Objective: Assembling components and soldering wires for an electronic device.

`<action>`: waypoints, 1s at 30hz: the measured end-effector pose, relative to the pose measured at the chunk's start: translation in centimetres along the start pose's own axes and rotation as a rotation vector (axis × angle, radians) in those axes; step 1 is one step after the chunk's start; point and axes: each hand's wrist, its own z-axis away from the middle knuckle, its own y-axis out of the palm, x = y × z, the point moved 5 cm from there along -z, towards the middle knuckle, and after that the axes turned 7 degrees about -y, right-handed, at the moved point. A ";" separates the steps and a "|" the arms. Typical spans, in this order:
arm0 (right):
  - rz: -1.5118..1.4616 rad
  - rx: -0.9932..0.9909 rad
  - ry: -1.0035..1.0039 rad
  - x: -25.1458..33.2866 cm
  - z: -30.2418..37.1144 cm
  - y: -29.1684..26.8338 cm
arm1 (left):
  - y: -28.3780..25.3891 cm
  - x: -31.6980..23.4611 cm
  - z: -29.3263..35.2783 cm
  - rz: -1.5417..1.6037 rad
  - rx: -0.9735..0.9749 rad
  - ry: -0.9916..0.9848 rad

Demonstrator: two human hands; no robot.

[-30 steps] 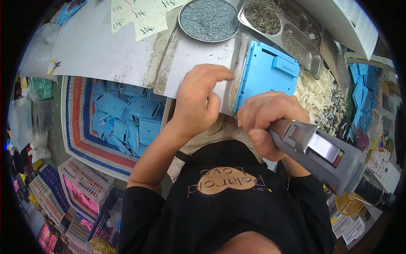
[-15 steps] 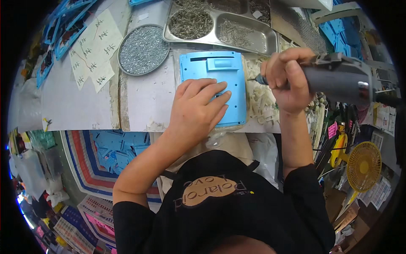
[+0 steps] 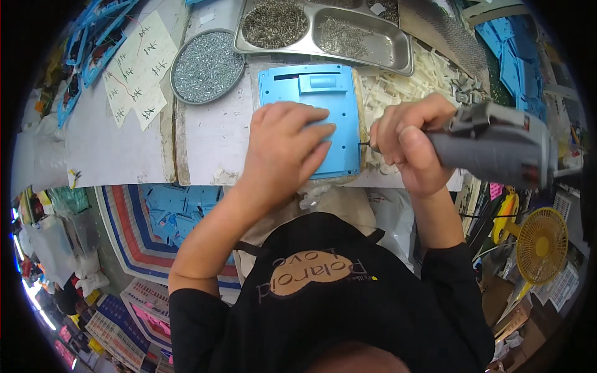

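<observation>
One blue case (image 3: 339, 102) lies on the surface (image 3: 211, 140), in front of the person, with one clear wrapping showing beneath its edges. Beyond it are one round dish (image 3: 208, 101) and one metal tray (image 3: 395, 53); the dish holds grey screws (image 3: 207, 65), too many to count, and at least three compartments of the tray hold small metal pieces (image 3: 273, 26). White parts (image 3: 398, 87) are heaped to the right of the case, their number past telling. One striped bag (image 3: 134, 239) below the surface's near edge holds several blue parts (image 3: 174, 214), overlapping and not countable. One yellow fan (image 3: 541, 242) stands at the far right.

The left hand (image 3: 283, 140) lies palm down over the left part of the case, its fingers slightly spread and loosely bent, pressing rather than gripping. The right hand (image 3: 413, 137) is curled round the front end of one dark power driver (image 3: 491, 149), which lies nearly level. Its bit (image 3: 365, 144) points left at the right edge of the case; whether it touches cannot be told
</observation>
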 end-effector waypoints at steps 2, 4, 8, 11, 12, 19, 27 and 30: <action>-0.050 0.016 -0.035 0.7 -0.3 0.2 | -0.6 0.7 -1.5 -0.031 -0.049 -0.025; -0.143 0.023 -0.095 1.5 -1.4 1.1 | -2.0 0.8 -3.5 -0.245 -0.200 -0.045; -0.180 0.095 -0.235 4.4 -4.3 0.7 | -6.0 -0.1 -3.9 -0.246 -0.144 0.143; -0.133 0.062 -0.248 6.1 -4.9 -1.6 | -15.0 6.5 5.5 -0.101 -0.723 -0.061; -0.111 0.044 -0.239 6.6 -4.7 -2.6 | -16.3 10.7 10.8 0.196 -0.958 -0.428; -0.153 -0.115 -0.120 2.0 -7.4 -3.5 | -0.7 31.7 66.8 -0.049 -1.279 -2.020; 0.105 -0.128 -0.093 2.7 -7.6 -3.8 | -21.7 26.0 23.6 -0.078 -1.362 -0.616; 0.157 -0.097 -0.080 2.3 -7.6 -3.7 | -22.2 21.1 2.9 0.432 -0.804 -0.712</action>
